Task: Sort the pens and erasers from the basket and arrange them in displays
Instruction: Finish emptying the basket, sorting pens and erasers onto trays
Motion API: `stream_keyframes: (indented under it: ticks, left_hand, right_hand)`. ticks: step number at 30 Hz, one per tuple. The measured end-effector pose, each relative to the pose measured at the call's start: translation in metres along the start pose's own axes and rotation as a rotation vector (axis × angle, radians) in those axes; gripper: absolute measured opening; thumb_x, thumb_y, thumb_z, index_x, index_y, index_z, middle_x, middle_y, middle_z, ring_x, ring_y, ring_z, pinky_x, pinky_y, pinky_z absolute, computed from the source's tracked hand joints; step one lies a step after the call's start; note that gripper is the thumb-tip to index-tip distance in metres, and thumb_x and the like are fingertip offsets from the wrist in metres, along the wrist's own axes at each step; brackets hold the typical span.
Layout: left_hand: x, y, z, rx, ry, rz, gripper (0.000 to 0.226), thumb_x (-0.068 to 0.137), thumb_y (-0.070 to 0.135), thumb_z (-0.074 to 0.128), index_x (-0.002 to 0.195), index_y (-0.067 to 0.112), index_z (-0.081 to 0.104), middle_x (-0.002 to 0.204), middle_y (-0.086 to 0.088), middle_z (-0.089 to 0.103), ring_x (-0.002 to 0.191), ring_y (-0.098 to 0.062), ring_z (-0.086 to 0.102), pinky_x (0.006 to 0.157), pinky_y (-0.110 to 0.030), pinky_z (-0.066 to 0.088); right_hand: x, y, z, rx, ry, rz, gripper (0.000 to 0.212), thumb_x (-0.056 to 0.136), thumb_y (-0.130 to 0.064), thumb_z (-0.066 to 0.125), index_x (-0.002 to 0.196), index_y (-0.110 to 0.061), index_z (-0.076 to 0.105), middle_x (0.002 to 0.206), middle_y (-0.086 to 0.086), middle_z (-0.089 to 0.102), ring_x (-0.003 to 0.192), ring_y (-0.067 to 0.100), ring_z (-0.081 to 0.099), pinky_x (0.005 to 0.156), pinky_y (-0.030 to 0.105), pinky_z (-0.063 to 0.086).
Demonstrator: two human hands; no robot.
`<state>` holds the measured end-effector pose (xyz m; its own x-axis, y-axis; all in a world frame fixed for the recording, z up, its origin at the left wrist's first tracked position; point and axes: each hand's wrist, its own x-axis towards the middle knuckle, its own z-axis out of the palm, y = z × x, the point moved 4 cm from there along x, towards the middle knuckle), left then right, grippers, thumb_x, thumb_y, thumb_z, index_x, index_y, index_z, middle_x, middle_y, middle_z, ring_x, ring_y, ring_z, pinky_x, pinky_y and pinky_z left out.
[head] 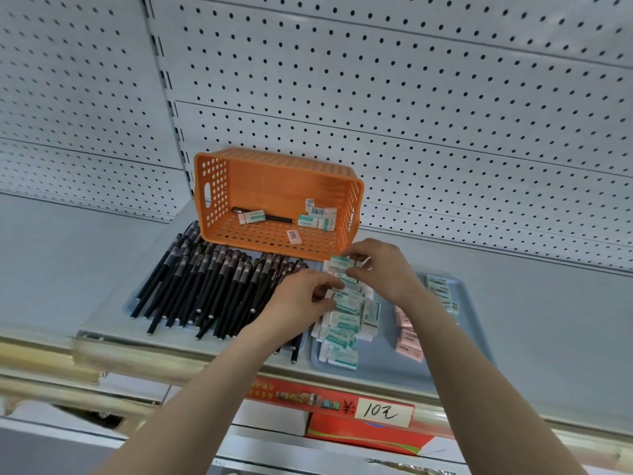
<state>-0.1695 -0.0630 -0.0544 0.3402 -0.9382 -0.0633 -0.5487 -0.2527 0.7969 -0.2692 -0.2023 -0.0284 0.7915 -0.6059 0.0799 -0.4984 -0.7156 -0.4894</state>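
Observation:
An orange perforated basket (219,186) stands tipped toward me on the shelf. Inside lie one black pen (274,218) and several erasers (317,217). In front of it, a row of black pens (212,286) lies on the left. A blue tray (455,337) on the right carries stacked white-and-teal erasers (346,323) and pink erasers (409,341). My right hand (383,269) pinches a white-and-teal eraser (340,264) above the stack. My left hand (305,296) pinches erasers at the top of the stack.
White pegboard (411,97) backs the grey shelf (61,248). A red price strip with a "10" label (382,411) runs along the shelf's front edge. A red box (359,433) lies on the lower shelf.

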Motion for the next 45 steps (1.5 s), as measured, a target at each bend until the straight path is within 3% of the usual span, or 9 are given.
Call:
stream_keyframes:
  ticks: [7, 12, 17, 21, 24, 33, 37, 41, 45]
  left_hand:
    - [0.002, -0.006, -0.013, -0.035, 0.056, 0.013, 0.024, 0.093, 0.019, 0.062, 0.113, 0.032, 0.067, 0.111, 0.008, 0.061, 0.099, -0.004, 0.060, 0.092, -0.031, 0.053]
    - [0.016, -0.024, -0.058, 0.031, 0.254, 0.034, 0.024, 0.094, 0.015, 0.059, 0.114, 0.027, 0.067, 0.113, 0.005, 0.061, 0.095, -0.008, 0.059, 0.084, -0.019, 0.048]
    - [0.047, -0.062, -0.100, 0.273, 0.397, 0.041, 0.034, 0.092, 0.006, 0.058, 0.124, 0.012, 0.063, 0.130, -0.009, 0.054, 0.113, -0.027, 0.055, 0.094, -0.034, 0.045]
    - [0.078, -0.088, -0.113, 0.469, 0.335, -0.021, 0.047, 0.091, 0.005, 0.052, 0.137, 0.012, 0.051, 0.142, -0.016, 0.043, 0.128, -0.038, 0.042, 0.103, -0.046, 0.039]
    - [0.095, -0.098, -0.115, 0.561, 0.276, -0.047, 0.052, 0.093, 0.009, 0.051, 0.144, 0.015, 0.042, 0.146, -0.013, 0.037, 0.134, -0.034, 0.034, 0.110, -0.044, 0.034]
    - [0.125, -0.106, -0.117, 0.779, 0.255, -0.098, 0.029, 0.098, 0.015, 0.043, 0.124, 0.017, 0.055, 0.129, -0.007, 0.053, 0.119, -0.028, 0.044, 0.105, -0.036, 0.033]
    - [0.126, -0.100, -0.113, 0.718, 0.218, -0.056, 0.028, 0.098, 0.021, 0.048, 0.125, 0.018, 0.056, 0.129, -0.008, 0.048, 0.115, -0.030, 0.047, 0.101, -0.038, 0.037]
    - [0.124, -0.070, -0.096, 0.440, 0.115, 0.158, 0.035, 0.094, 0.019, 0.055, 0.128, 0.011, 0.053, 0.124, -0.010, 0.051, 0.109, -0.029, 0.054, 0.095, -0.038, 0.045]
    - [0.131, -0.069, -0.075, 0.519, -0.026, 0.141, 0.052, 0.090, 0.040, 0.062, 0.135, 0.016, 0.049, 0.127, -0.008, 0.052, 0.121, -0.029, 0.045, 0.101, -0.038, 0.037]
  right_hand:
    - [0.009, -0.005, 0.005, -0.132, -0.046, -0.007, 0.013, 0.086, -0.020, 0.069, 0.096, -0.023, 0.077, 0.101, -0.003, 0.071, 0.090, 0.015, 0.064, 0.082, 0.028, 0.046]
    - [0.026, -0.032, 0.005, -0.078, 0.078, -0.045, 0.027, 0.094, -0.011, 0.058, 0.117, -0.019, 0.071, 0.115, 0.001, 0.070, 0.101, 0.018, 0.063, 0.089, 0.026, 0.044]
    - [0.067, -0.049, 0.038, -0.202, 0.002, 0.032, 0.058, 0.090, 0.002, 0.050, 0.146, -0.007, 0.037, 0.140, 0.019, 0.044, 0.119, 0.037, 0.052, 0.095, 0.039, 0.044]
    - [0.096, -0.043, 0.051, -0.225, 0.032, 0.233, 0.078, 0.086, 0.006, 0.049, 0.153, -0.016, 0.016, 0.155, 0.016, 0.014, 0.128, 0.039, 0.041, 0.103, 0.047, 0.043]
    - [0.106, -0.044, 0.057, -0.252, 0.020, 0.313, 0.079, 0.086, 0.006, 0.051, 0.152, -0.018, 0.015, 0.154, 0.012, 0.007, 0.130, 0.036, 0.037, 0.106, 0.048, 0.041]
    - [0.128, -0.047, 0.050, -0.397, 0.119, 0.303, 0.057, 0.087, 0.005, 0.052, 0.137, -0.018, 0.039, 0.146, 0.009, 0.026, 0.121, 0.031, 0.045, 0.098, 0.043, 0.047]
    - [0.129, -0.041, 0.060, -0.379, 0.082, 0.251, 0.056, 0.087, 0.002, 0.053, 0.138, -0.018, 0.043, 0.137, 0.007, 0.046, 0.124, 0.031, 0.045, 0.101, 0.041, 0.046]
    - [0.136, -0.039, 0.063, -0.412, 0.092, 0.220, 0.048, 0.088, -0.004, 0.059, 0.133, -0.016, 0.049, 0.133, 0.006, 0.049, 0.125, 0.027, 0.043, 0.105, 0.037, 0.042]
    - [0.137, -0.038, 0.063, -0.382, 0.093, 0.210, 0.046, 0.090, -0.001, 0.056, 0.133, -0.018, 0.049, 0.127, 0.008, 0.056, 0.119, 0.028, 0.051, 0.100, 0.037, 0.046]
